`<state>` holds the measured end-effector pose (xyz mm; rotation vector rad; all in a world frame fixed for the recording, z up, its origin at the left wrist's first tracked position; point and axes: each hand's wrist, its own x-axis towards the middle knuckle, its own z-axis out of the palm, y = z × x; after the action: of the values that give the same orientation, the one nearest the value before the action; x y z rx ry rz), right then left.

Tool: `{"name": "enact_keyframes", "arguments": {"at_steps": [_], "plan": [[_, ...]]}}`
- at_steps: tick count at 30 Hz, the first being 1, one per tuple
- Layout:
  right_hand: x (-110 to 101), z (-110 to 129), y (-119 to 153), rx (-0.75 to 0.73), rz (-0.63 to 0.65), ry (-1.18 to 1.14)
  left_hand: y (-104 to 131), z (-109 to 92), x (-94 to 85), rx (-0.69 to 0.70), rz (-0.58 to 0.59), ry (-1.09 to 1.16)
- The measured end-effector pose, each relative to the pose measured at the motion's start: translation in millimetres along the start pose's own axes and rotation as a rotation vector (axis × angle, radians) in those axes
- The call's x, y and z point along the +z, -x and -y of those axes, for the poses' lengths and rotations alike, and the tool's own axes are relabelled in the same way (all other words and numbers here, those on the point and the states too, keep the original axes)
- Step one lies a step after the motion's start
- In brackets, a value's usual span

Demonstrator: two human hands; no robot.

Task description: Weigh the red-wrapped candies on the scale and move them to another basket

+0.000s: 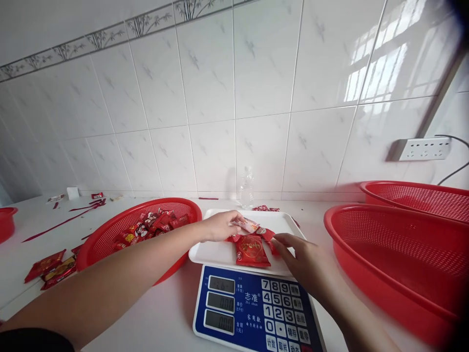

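The white pan of a digital scale holds several wrapped snacks. Nearest the keypad lies a larger red packet with gold lettering. At the pan's far side my left hand is closed, its fingertips on a pale pink-white packet. From the right, my right hand reaches over the pan, thumb and fingers pinched at a small red packet. Another small red wrapper shows by my left fingers, partly covered. The scale's displays are too dim to read surely.
At left, a red mesh basket holds several wrapped snacks, with loose packets beside it. Two red baskets stand at right. Behind the pan is a clear plastic bottle. A power strip is on the tiled wall.
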<state>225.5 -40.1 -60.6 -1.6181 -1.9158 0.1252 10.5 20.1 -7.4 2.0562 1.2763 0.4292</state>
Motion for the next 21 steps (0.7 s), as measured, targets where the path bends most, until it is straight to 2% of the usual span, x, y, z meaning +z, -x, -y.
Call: {"name": "enact_keyframes", "arguments": {"at_steps": [3,8,14,21], "plan": [[1,0,1,-0.011,0.039,0.033,-1,9,7.7,0.062,0.013,-0.077],[7,0,2,-0.111,0.071,-0.041,-2,19,14.4,0.125,-0.077,-0.123],[9,1,3,-0.145,0.099,-0.095,1,23,9.1,0.123,-0.114,-0.157],[5,3,3,-0.129,0.125,-0.079,22,39,7.5,0.103,-0.156,-0.273]]}}
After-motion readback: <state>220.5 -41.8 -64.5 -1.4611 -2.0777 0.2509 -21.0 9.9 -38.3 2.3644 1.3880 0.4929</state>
